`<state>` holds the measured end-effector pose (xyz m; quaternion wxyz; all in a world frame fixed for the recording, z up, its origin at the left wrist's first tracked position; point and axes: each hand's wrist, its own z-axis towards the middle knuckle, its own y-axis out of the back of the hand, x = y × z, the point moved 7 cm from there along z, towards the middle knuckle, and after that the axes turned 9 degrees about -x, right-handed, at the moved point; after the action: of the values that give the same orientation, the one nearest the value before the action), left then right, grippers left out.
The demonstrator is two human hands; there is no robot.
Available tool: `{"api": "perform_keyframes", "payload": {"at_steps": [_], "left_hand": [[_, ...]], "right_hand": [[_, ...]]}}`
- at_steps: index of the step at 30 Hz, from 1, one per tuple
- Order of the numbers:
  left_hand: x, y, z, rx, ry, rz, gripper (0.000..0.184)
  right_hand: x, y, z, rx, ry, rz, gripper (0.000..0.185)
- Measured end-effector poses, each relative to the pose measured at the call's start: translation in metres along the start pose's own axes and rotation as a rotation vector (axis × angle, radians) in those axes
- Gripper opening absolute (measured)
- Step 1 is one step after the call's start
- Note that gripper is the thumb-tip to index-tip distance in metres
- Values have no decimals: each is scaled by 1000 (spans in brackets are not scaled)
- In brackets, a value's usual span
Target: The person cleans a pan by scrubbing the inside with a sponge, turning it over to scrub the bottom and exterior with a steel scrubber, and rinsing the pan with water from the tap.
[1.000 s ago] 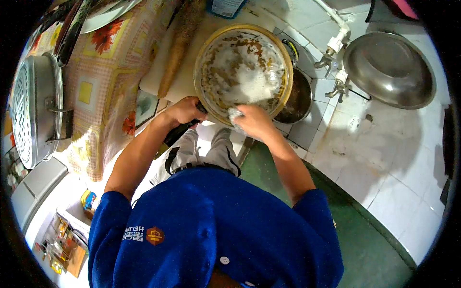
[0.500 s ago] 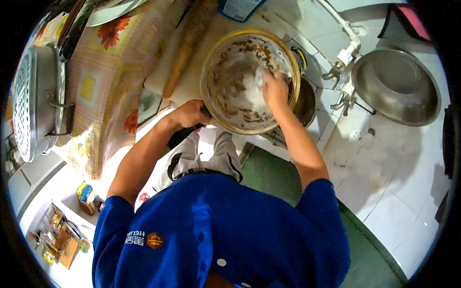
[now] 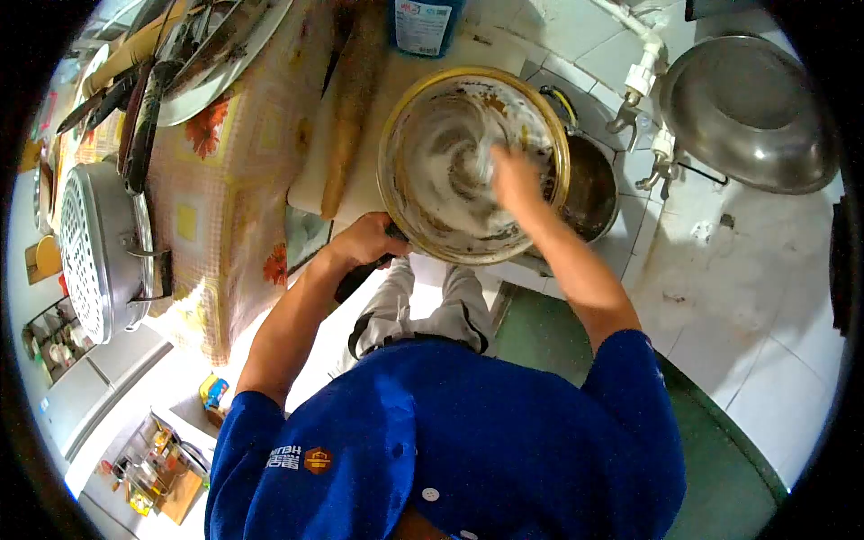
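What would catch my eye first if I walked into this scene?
Probably the big round pan near the top centre, its inside swirled with white suds over brown patches, with the right hand in it and the left hand at its handle. Next, the bright blue shirt filling the bottom, and the large metal bowl beside the taps at upper right.

A round, wide pan (image 3: 423,193) with a gold-coloured rim and a dark handle is held with its open side toward the viewer, its inside coated in swirled white suds over brown patches, above the edge of a pale board.
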<state>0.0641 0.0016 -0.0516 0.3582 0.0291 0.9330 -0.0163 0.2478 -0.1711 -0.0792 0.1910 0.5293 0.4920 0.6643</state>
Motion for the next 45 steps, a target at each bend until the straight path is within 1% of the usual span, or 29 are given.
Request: {"api": "perform_keyframes", "payload": {"at_steps": [2,5,7,8,10,11,12,15,16,17,18,20,22,23,24,26,28,30,31,33,34,36,37,38,39,40,43,44,45], "left_hand": [[3,-3,3,33,-5,-13,25],[3,-3,3,6,28,75,25],[-1,-2,-1,-8,30,76,23],[-2,-1,-2,-5,39,90,23],[-4,1,-5,-25,40,19,21],[-5,2,-4,-27,32,18,21],[-3,1,-3,-16,32,8,20],[-6,-1,-1,6,38,-36,18],[-5,-1,0,8,33,32,18],[-4,-1,1,12,31,107,18],[-2,-1,2,15,30,115,18],[1,-3,3,39,50,41,18],[-3,-3,1,29,55,58,18],[-4,0,-1,14,58,67,18],[0,-1,-3,17,64,58,18],[-3,0,-1,30,1,-18,19],[-8,0,-2,20,-56,-16,20],[-6,-1,-1,47,-45,-23,21],[-3,-2,-1,53,-39,-23,21],[-4,0,2,31,-27,80,20],[-7,-1,2,33,-25,87,20],[-8,-1,-3,47,37,60,19],[-4,1,-2,48,45,62,19],[-1,2,-1,49,19,74,19],[0,2,2,47,-19,80,18],[-2,0,2,61,-62,38,19],[-6,1,3,33,-179,93,19],[-6,1,4,33,-186,78,19],[-7,2,5,32,-193,63,19]], "right_hand": [[31,-12,-42,201,222,-95,42],[101,-18,-41,151,458,190,36],[93,-28,7,-25,379,141,32],[76,-23,38,22,170,172,29],[21,2,65,-215,-52,100,27],[19,20,55,-290,137,-182,29],[14,25,39,-48,-4,-305,31],[23,-12,-29,193,179,-191,39],[49,-18,-50,266,272,35,40],[83,-26,-59,353,383,-2,43],[114,-12,-54,100,683,197,41],[125,-25,-9,-125,715,71,31],[110,-7,53,-113,464,-169,22],[90,9,73,-307,461,-287,21],[64,22,79,-229,308,-266,21],[28,36,50,-186,287,-469,27],[3,12,-5,43,213,-426,37],[40,3,-54,279,139,-29,48],[73,-2,-68,273,293,195,54],[123,-9,-55,90,552,311,52],[126,-24,-27,159,496,274,45],[122,-13,33,-10,459,30,28],[98,-6,61,-222,445,-60,26],[79,15,72,-171,283,-231,24],[54,24,69,-206,335,-285,23],[28,23,55,-233,421,-360,37],[-1,6,-14,247,120,-472,49],[3,-16,-42,375,124,-103,50],[37,-22,-54,444,196,-38,48]]}}
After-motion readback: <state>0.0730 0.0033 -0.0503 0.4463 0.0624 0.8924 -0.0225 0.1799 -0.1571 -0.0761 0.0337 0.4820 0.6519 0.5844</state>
